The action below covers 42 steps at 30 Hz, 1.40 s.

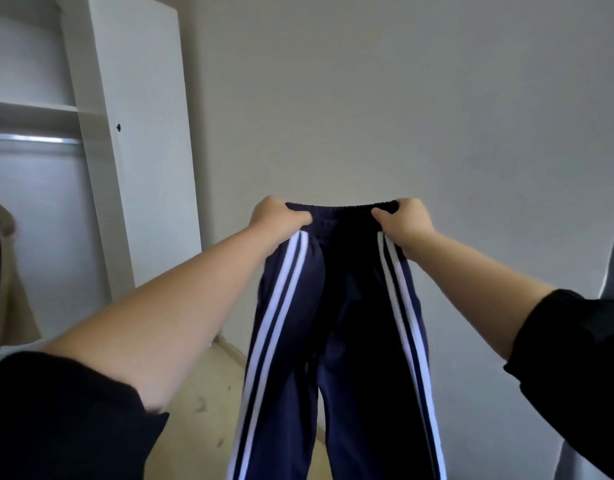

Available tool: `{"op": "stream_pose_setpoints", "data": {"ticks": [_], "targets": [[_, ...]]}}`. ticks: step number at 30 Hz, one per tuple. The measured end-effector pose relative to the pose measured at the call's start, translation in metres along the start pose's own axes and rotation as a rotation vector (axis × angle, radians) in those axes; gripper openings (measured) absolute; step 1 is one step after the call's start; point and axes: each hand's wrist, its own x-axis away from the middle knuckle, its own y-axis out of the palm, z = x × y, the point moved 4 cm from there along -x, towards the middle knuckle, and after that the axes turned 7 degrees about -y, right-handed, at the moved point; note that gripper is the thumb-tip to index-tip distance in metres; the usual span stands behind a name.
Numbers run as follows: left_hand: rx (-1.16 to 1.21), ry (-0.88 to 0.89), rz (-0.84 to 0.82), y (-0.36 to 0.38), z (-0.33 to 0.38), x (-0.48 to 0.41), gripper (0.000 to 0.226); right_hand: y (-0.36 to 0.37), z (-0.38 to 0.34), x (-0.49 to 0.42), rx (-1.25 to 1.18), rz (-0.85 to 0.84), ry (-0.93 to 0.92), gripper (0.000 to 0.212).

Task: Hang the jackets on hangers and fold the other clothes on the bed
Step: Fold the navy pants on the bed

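Dark blue track pants [336, 323] with white side stripes hang in the air in front of me, waistband up and both legs dropping out of the bottom of the view. My left hand [276, 221] grips the left end of the elastic waistband. My right hand [404, 221] grips the right end, so the waistband is stretched between them at arm's length. The bed is not in view.
An open white wardrobe [135, 140] stands at the left with a shelf and a metal hanging rail [35, 138]. A garment [4, 216] hangs at the far left edge. A plain wall is ahead; light wooden floor [201, 410] lies below.
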Motion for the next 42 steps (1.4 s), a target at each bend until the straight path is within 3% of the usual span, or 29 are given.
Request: {"op": "stream_pose_setpoints", "data": {"ticks": [2, 5, 8, 11, 14, 18, 21, 25, 27, 29, 32, 36, 39, 42], "targets": [[0.09, 0.027, -0.095, 0.016, 0.016, 0.007, 0.008, 0.007, -0.011, 0.003, -0.195, -0.043, 0.049, 0.013], [0.242, -0.025, -0.273, 0.037, 0.03, 0.016, 0.025, 0.016, -0.023, 0.012, -0.517, -0.252, 0.11, 0.02], [0.455, -0.059, -0.461, 0.045, 0.037, 0.027, 0.025, 0.007, -0.024, 0.017, -0.622, -0.274, 0.107, 0.023], [0.514, -0.049, -0.596, 0.046, 0.036, 0.03, 0.048, -0.002, -0.019, 0.023, -0.76, -0.366, 0.096, 0.033], [0.392, 0.054, -0.654, 0.048, 0.041, 0.035, 0.07, -0.007, -0.021, 0.028, -0.801, -0.464, 0.038, 0.035], [0.058, 0.182, -0.645, 0.052, 0.045, 0.035, 0.079, -0.009, -0.016, 0.028, -0.726, -0.376, 0.034, 0.056], [-0.126, 0.244, -0.609, 0.057, 0.043, 0.029, 0.079, -0.012, -0.007, 0.024, -0.688, -0.287, 0.071, 0.055], [0.007, 0.264, -0.438, 0.051, 0.037, 0.019, 0.05, -0.019, 0.002, 0.026, -0.747, -0.289, 0.116, 0.04], [0.085, 0.206, -0.332, 0.05, 0.026, 0.012, 0.055, -0.025, 0.003, 0.03, -0.765, -0.315, 0.115, 0.028], [0.233, 0.024, -0.441, 0.058, 0.011, 0.011, 0.073, -0.029, 0.002, 0.031, -0.822, -0.384, 0.085, 0.031], [0.47, -0.156, -0.666, 0.069, -0.002, 0.019, 0.059, -0.037, -0.002, 0.028, -0.878, -0.461, 0.024, 0.043], [0.614, -0.176, -0.505, 0.074, 0.0, 0.013, 0.039, -0.048, 0.018, 0.019, -0.722, -0.368, 0.12, 0.034], [0.63, -0.186, -0.377, 0.084, 0.003, 0.013, 0.03, -0.046, 0.032, 0.025, -0.643, -0.497, 0.194, 0.066], [0.585, -0.157, -0.396, 0.096, 0.011, 0.019, 0.028, -0.056, 0.038, 0.026, -0.64, -0.309, 0.215, 0.049]]}}
